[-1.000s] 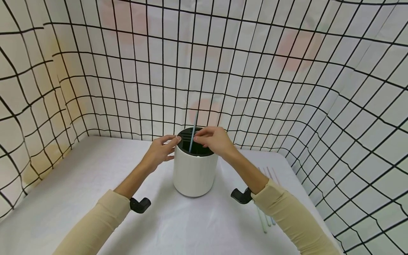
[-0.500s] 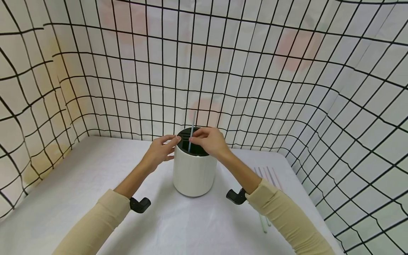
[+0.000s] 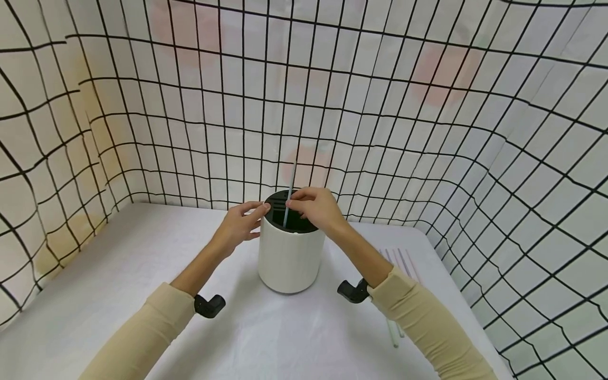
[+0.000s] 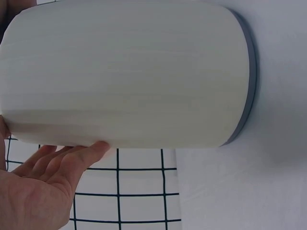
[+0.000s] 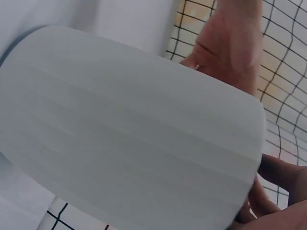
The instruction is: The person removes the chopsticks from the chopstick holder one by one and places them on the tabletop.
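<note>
A white cylindrical utensil holder [image 3: 287, 264] with a black slotted insert [image 3: 277, 201] stands upright on the white table. My left hand [image 3: 238, 226] holds its left side, thumb at the rim and fingers against the wall; in the left wrist view those fingers [image 4: 72, 163] touch the white side. Over the opening, my right hand [image 3: 319, 210] pinches a thin pale blue straw [image 3: 292, 182] between thumb and fingers. The straw leans slightly right, its lower end inside the holder. From the right wrist camera the holder's wall [image 5: 129, 124] hides the straw.
Several thin pastel straws [image 3: 402, 259] lie on the table [image 3: 190, 332] to the right, partly under my right forearm. Black grid netting [image 3: 304, 111] over pale cloth encloses the back and sides. A black wrist mount [image 3: 209, 306] sits on each forearm.
The right hand shifted slightly left with the straw, then back right and a little up; the straw went more upright, then leaned right again. The left hand and holder stayed put.
</note>
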Tool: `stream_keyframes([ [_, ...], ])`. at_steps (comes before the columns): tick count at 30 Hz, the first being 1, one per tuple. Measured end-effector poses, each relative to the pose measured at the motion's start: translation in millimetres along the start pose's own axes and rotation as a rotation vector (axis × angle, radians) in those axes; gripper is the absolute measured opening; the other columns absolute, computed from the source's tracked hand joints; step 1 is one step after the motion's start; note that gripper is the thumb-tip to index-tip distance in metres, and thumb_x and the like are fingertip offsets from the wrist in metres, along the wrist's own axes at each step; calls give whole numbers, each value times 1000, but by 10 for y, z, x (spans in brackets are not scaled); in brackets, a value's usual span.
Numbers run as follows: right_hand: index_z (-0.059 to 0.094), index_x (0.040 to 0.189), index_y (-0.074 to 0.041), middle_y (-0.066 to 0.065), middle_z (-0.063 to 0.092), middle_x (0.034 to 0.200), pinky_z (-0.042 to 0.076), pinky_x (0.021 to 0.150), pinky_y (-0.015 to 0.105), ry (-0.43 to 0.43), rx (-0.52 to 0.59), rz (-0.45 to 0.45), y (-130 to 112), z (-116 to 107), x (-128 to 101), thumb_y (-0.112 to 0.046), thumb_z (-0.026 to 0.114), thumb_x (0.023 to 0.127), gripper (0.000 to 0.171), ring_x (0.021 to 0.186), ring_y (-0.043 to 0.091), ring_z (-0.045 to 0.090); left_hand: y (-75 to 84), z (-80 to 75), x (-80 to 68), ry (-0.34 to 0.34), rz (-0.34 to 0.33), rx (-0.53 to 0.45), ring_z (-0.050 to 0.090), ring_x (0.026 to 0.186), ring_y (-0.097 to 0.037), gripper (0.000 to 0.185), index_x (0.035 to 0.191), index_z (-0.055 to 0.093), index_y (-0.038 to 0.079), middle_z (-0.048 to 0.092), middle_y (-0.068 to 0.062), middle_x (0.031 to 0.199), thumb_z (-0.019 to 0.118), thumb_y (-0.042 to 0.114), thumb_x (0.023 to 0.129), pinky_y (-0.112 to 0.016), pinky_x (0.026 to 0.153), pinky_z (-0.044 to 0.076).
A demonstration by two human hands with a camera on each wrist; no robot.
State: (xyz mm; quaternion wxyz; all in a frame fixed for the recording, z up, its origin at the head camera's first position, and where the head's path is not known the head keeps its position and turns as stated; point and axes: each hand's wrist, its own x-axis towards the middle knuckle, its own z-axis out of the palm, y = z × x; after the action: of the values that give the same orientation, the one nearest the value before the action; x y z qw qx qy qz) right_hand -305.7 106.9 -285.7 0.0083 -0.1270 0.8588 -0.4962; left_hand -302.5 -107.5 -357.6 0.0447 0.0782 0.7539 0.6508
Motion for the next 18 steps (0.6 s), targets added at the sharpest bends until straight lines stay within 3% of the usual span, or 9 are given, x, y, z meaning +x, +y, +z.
stream_keyframes([
  [6, 67, 116, -2, 16, 71, 113, 64, 85, 35, -24, 165, 36, -109, -173, -17, -18, 68, 98, 24, 94, 27, 72, -13, 6, 5, 5, -1, -6, 54, 137, -34, 64, 147, 51, 10, 52, -13, 151, 61, 52, 99, -47, 103, 55],
  [18, 63, 116, 1, 15, 68, 104, 65, 83, 37, 161, 365, -66, -353, -607, -63, -15, 66, 100, 23, 86, 22, 75, 5, 18, -18, 16, 3, 7, 53, 137, -33, 61, 146, 52, 11, 53, -11, 151, 60, 50, 100, -47, 103, 55],
])
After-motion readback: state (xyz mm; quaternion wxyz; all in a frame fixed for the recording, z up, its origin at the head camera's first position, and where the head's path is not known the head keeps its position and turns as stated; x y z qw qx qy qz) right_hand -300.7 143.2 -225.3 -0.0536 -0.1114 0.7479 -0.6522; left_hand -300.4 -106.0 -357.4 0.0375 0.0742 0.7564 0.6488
